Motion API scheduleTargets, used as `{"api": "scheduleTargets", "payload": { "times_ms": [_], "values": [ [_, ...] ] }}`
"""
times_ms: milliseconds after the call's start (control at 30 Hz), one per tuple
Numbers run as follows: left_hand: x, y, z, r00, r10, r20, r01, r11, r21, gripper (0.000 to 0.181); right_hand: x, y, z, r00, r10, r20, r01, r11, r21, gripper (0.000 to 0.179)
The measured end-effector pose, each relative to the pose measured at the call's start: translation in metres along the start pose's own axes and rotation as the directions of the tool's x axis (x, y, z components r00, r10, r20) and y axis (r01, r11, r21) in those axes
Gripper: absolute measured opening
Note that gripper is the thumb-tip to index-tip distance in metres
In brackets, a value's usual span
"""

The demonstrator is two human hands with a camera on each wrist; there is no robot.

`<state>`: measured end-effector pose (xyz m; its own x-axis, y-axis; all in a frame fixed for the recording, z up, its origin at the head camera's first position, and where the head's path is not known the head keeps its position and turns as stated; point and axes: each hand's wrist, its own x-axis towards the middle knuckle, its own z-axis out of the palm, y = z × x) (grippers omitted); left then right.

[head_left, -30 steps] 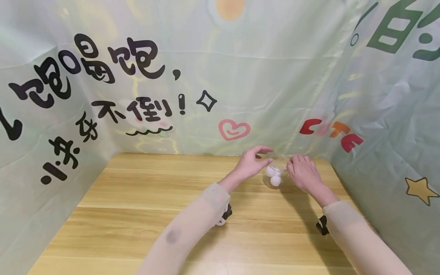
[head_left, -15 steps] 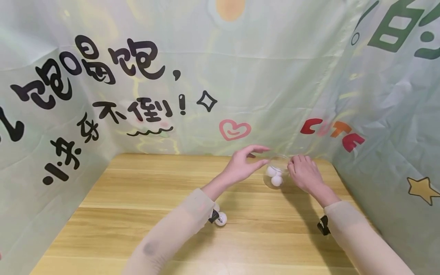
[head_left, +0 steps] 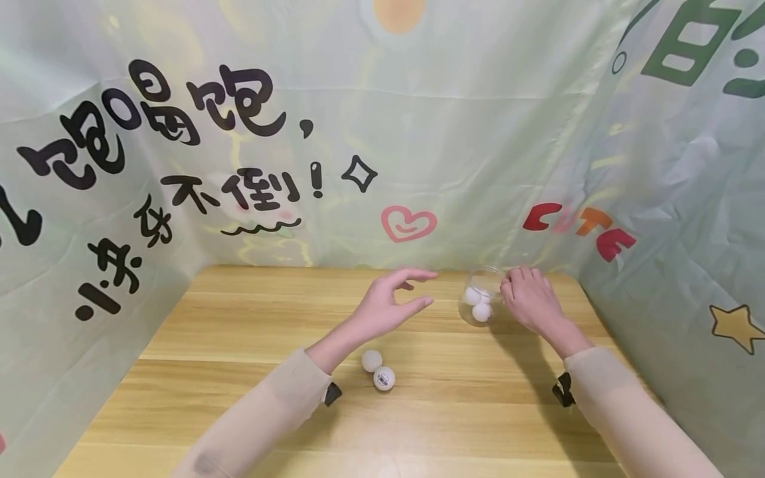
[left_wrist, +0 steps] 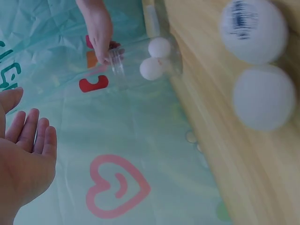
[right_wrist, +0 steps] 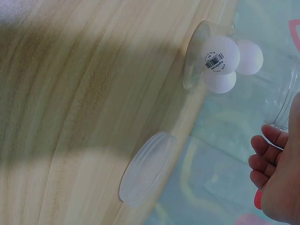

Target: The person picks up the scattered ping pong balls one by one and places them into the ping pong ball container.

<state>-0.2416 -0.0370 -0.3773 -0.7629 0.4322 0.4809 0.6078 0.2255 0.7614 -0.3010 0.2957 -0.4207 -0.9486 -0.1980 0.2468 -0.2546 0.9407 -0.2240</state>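
A clear plastic jar [head_left: 469,282] stands near the table's far edge with three white ping-pong balls [head_left: 481,312] at its bottom. My right hand [head_left: 528,297] grips the jar's open rim from the right, its fingers curled at the edge in the right wrist view. To the left of the jar, my left hand [head_left: 385,302] is in the air with thumb and fingers spread apart, holding nothing. Two more ping-pong balls [head_left: 372,361] lie side by side on the table below that hand; the nearer one bears a printed mark.
A translucent round lid [right_wrist: 147,168] lies on the wooden table [head_left: 454,411] near the jar, hidden behind the right hand in the head view. Printed cloth [head_left: 335,119] hangs behind the table and along its sides.
My left hand has drawn away from the jar, moving left and toward me, which uncovers the two balls on the table. The right hand and jar stay in place.
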Motion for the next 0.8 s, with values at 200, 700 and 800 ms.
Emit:
{"api": "scheduleTargets", "payload": {
  "times_ms": [200,700,800],
  "values": [
    [-0.024,-0.010,-0.008,1.000,-0.006,-0.025,0.006,1.000,-0.015,0.040,0.000,0.000,-0.001,1.000,-0.004,-0.004,0.004,1.000,-0.004,0.041],
    [-0.064,-0.025,-0.023,0.999,-0.045,0.017,0.046,0.999,-0.024,0.039,-0.003,0.001,-0.001,1.000,0.003,0.008,-0.003,1.000,-0.003,0.040],
    [-0.070,-0.029,-0.027,0.998,-0.052,0.029,0.052,0.999,-0.009,0.039,-0.003,0.001,-0.002,1.000,0.004,0.009,-0.004,1.000,0.000,0.041]
  ]
}}
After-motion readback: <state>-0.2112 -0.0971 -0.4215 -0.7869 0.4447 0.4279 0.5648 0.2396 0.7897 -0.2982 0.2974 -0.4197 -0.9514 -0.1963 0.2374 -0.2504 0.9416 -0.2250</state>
